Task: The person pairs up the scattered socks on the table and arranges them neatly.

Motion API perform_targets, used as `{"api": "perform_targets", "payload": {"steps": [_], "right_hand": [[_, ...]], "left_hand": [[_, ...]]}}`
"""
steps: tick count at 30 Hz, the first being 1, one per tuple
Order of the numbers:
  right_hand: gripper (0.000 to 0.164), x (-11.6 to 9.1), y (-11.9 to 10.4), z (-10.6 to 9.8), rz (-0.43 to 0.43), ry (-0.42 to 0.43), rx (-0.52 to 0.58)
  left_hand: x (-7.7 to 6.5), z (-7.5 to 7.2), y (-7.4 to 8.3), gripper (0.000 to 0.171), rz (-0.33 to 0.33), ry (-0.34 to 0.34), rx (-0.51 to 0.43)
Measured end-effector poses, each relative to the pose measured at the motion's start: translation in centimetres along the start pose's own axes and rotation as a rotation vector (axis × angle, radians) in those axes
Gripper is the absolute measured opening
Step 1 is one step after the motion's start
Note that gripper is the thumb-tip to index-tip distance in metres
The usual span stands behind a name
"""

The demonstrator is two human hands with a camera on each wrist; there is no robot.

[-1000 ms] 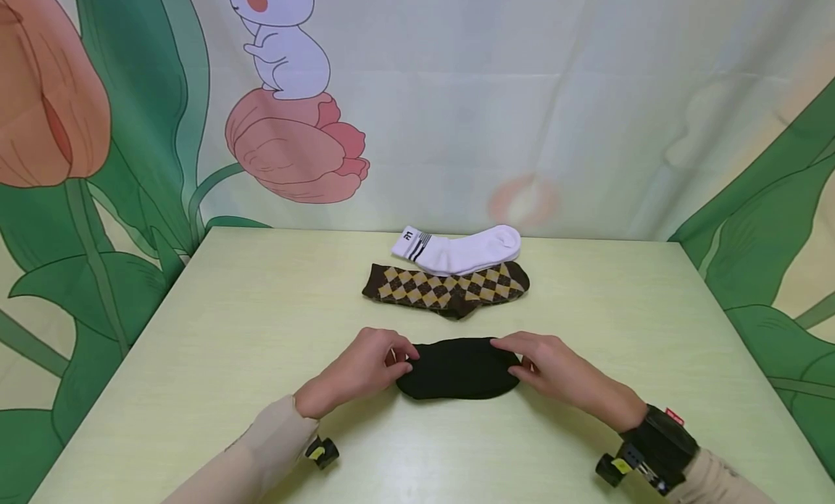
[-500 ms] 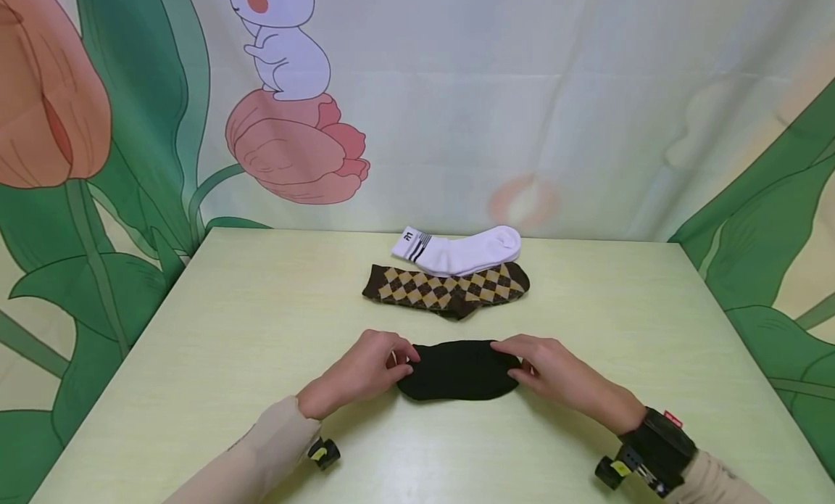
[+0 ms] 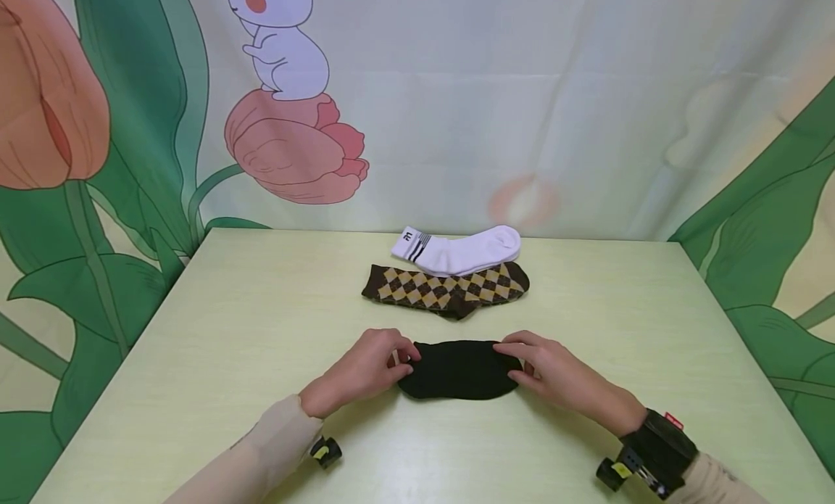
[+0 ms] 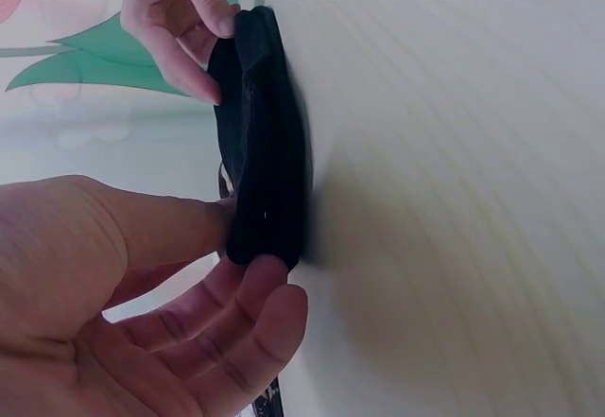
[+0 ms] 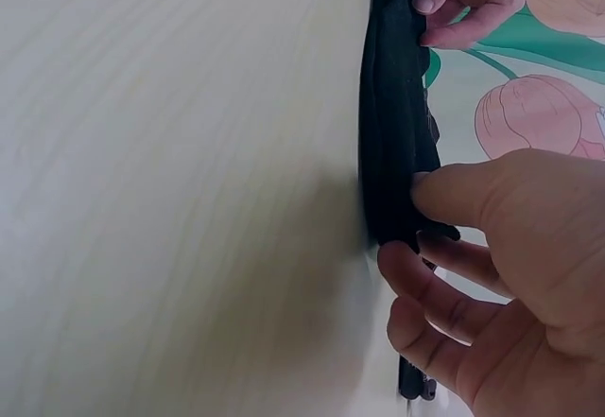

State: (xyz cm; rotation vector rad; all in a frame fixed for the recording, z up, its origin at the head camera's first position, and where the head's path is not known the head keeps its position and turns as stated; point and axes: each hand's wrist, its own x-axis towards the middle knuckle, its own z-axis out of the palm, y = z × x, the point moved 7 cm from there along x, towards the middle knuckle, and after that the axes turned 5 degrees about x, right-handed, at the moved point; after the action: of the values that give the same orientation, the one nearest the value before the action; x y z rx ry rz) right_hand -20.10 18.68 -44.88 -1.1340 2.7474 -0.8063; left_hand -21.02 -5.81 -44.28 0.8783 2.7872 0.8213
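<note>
A black sock, short and spread flat, lies crosswise on the table between the two hands. My left hand pinches its left end, thumb on the near side and fingers at the far edge. At the right end, my right hand holds it between thumb and fingers. Seen from the left wrist, the sock shows as a thin layered edge just over the tabletop, with the thumb against its upper face. The right wrist view shows the right thumb pressing on the sock and fingertips beneath its end.
Beyond the black sock, a brown argyle sock lies across the table. Behind it is a white sock with dark stripes, touching or overlapping it. A printed curtain hangs at the table's back edge.
Almost nothing differs. Both hands keep their hold on the black sock, with the right fingers shifted very slightly; the other socks stay put.
</note>
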Motion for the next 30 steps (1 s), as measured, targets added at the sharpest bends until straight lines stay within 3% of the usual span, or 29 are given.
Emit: {"api": "perform_targets", "payload": {"steps": [16,30], "right_hand": [[0.04,-0.27,0.79,0.41,0.044,-0.021,0.027],[0.04,-0.35,1.02,0.49,0.027,-0.008,0.009]], "left_hand": [[0.12,0.48,-0.12,0.016,0.004,-0.011,0.0],[-0.05,0.49,0.22,0.018,0.033,-0.011,0.001]]}}
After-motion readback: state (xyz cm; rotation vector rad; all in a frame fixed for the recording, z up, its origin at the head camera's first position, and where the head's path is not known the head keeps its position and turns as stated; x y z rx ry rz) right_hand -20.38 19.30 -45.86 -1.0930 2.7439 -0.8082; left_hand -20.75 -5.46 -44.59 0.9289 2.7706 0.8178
